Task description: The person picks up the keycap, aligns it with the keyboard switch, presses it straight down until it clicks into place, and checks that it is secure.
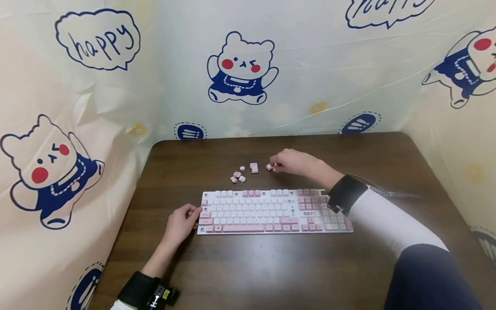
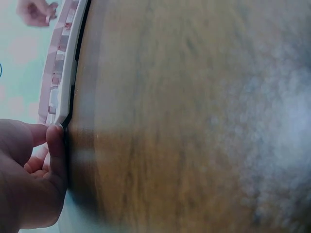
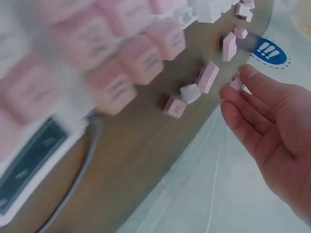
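Note:
A white and pink keyboard (image 1: 255,214) lies flat on the brown table. At its left edge, my left hand (image 1: 181,224) grips the frame; the left wrist view has thumb and fingertips pinching the corner of the keyboard (image 2: 65,92). Behind the keyboard, my right hand (image 1: 291,162) reaches over the table. Between its thumb and fingers, a small pink keycap (image 3: 236,83) is pinched in the right wrist view. Close by lie a square pink keycap (image 3: 175,107), a white keycap (image 3: 190,92) and a longer pink keycap (image 3: 208,76). Several empty key positions show dark on the keyboard.
More loose keycaps (image 1: 237,174) sit behind the keyboard's middle, beside a larger pink keycap (image 1: 254,168). A grey cable (image 3: 90,167) leaves the keyboard's back edge. Printed cloth (image 1: 302,77) hangs around the table's back and sides.

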Motion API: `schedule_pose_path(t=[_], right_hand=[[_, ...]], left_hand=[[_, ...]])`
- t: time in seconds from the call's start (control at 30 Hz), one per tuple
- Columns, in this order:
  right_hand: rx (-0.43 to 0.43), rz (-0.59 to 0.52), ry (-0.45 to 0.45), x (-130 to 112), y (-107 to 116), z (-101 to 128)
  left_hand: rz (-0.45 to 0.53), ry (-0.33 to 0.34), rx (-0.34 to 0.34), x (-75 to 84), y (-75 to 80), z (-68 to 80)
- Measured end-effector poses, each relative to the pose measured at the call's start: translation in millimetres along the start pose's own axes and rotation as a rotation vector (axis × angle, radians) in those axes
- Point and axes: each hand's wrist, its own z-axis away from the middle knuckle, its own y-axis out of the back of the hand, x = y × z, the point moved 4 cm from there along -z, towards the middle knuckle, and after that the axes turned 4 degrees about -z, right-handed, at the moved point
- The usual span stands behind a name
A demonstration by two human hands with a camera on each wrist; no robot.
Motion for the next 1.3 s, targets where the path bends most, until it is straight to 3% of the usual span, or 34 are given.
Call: schedule_pose_path(t=[0.3,0.87,1.3], right_hand=[[0.026,-0.075,-0.019,8,0,48],[0.040,-0.278,-0.303,36,-8,149],[0.068,-0.277,-0.395,49,-15,197]], left_hand=[[-0.016,-0.009,0.008,-5.9,6.8,4.9],[-0.026,-0.037,0.001,0.5,2.4,0.7],[-0.022,-0.052,-0.008,4.1,-0.8,-0.1]])
